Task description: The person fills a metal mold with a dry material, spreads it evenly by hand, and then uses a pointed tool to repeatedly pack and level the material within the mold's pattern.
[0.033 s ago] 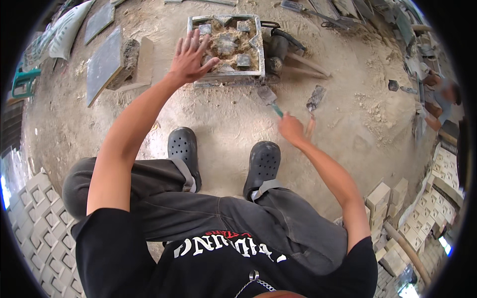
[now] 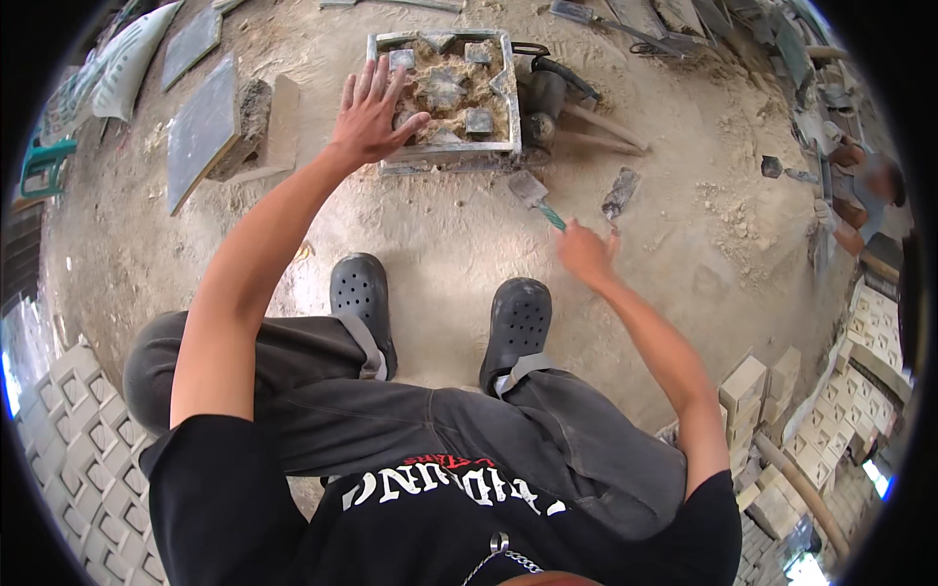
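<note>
My left hand [image 2: 368, 122] rests with fingers spread over the left side of a square metal mould [image 2: 513, 88] at the far middle. Sandy mix and several grey square blocks show inside the mould; my palm hides part of its left rim. Nearer and to the right, my right hand [image 2: 586, 254] is closed around the green handle of a small trowel [image 2: 529, 189]. Its flat grey blade is just above or on the floor, close to the mould's near right corner; I cannot tell whether it touches. Another trowel [image 2: 620, 192] with a dusty blade lies right of it.
A hammer-like tool with a wooden handle [image 2: 606, 132] lies against the mould's right side. Slabs [image 2: 203, 135] lean at the left. Loose sandy rubble [image 2: 747, 220] lies to the right. Stacked patterned blocks stand at both lower sides. Another person [image 2: 860, 190] is at the far right edge.
My right hand has shifted slightly to the right with the trowel in it. The left hand remains on the mould.
</note>
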Motion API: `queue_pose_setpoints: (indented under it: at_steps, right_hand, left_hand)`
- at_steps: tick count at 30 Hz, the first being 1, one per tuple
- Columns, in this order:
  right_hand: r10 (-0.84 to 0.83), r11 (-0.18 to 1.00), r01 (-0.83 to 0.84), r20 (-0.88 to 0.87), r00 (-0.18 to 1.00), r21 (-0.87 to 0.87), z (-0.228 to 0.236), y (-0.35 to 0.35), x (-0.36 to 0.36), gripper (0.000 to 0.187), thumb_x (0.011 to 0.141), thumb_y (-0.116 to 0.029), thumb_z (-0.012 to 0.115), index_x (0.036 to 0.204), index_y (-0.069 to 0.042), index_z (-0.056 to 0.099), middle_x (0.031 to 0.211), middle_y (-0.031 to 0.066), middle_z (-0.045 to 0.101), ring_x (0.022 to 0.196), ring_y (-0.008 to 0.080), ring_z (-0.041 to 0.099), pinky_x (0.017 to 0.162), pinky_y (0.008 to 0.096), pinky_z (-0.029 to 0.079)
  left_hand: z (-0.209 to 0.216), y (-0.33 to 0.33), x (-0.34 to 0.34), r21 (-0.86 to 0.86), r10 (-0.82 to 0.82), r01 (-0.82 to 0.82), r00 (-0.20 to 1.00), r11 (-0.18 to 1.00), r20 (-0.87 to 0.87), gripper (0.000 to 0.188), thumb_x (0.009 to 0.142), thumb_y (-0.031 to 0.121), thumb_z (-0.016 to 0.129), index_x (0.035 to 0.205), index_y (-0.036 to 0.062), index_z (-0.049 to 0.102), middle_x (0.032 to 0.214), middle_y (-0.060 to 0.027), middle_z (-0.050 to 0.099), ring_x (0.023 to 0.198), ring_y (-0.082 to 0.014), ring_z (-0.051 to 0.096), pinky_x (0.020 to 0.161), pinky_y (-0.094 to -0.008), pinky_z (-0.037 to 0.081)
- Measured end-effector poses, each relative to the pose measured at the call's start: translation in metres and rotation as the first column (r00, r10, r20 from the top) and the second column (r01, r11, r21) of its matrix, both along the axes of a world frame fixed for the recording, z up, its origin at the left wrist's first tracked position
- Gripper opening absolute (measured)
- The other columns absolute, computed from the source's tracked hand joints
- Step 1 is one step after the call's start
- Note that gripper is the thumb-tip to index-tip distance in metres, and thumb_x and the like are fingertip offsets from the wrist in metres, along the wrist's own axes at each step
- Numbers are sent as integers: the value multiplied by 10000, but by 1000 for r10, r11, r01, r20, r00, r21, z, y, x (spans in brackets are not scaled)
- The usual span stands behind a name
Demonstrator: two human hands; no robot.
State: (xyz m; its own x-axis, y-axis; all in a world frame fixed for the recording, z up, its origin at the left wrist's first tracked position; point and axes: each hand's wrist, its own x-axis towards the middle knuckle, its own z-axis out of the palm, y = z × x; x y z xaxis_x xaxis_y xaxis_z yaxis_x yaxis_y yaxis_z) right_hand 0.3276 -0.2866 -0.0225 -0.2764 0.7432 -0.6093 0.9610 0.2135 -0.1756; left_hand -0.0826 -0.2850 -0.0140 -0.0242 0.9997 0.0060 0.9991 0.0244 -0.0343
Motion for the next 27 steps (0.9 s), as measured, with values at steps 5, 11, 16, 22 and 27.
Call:
queue_pose_setpoints:
  at_steps: [5, 11, 16, 22, 27]
  right_hand:
    - [-30, 991, 0, -218, 975, -137, 71, 56, 56, 313, 905, -140, 560, 1210, -67, 546, 1058, 190, 652, 856, 314, 664, 796, 429, 481]
    - [-298, 919, 256, -105, 949, -299, 210, 97, -20, 344, 898, -86, 589, 1240, -76, 553, 996, 93, 673, 670, 131, 578, 592, 299, 461]
    - [-399, 893, 327, -212, 892, -309, 256, 112, -64, 329, 882, -107, 618, 1201, -33, 587, 962, 106, 683, 624, 121, 580, 538, 275, 456]
    - [-621, 708, 379, -271, 735, -596, 215, 130, -108, 352, 887, -100, 592, 1199, 63, 584, 955, 151, 661, 620, 134, 617, 478, 254, 438]
    - [-670, 731, 417, -456, 585, -540, 197, 124, -135, 327, 901, -196, 630, 1115, 51, 642, 887, 98, 666, 593, 101, 545, 480, 264, 428]
  left_hand:
    - [-11, 27, 26, 102, -42, 23, 981, 994, 189, 1070, 844, 821, 335, 1543, 29, 161, 1616, -196, 78, 1510, -291, 8, 1210, -481, 8]
    - [6, 15, 22, 88, -9, -16, 961, 996, 276, 1055, 821, 783, 460, 1514, 14, 257, 1592, -199, 191, 1501, -304, 105, 1202, -503, 18]
    - [12, 14, 25, 68, -31, 10, 946, 998, 322, 999, 820, 737, 528, 1506, 53, 284, 1578, -179, 237, 1491, -284, 159, 1204, -491, 46]
    - [13, 17, 22, 104, -26, -11, 937, 994, 347, 923, 818, 693, 580, 1481, 97, 341, 1563, -147, 282, 1481, -271, 194, 1205, -483, 63]
    - [11, 16, 20, 114, -10, -35, 929, 993, 369, 879, 835, 676, 582, 1463, 100, 370, 1547, -127, 315, 1471, -258, 222, 1212, -460, 84]
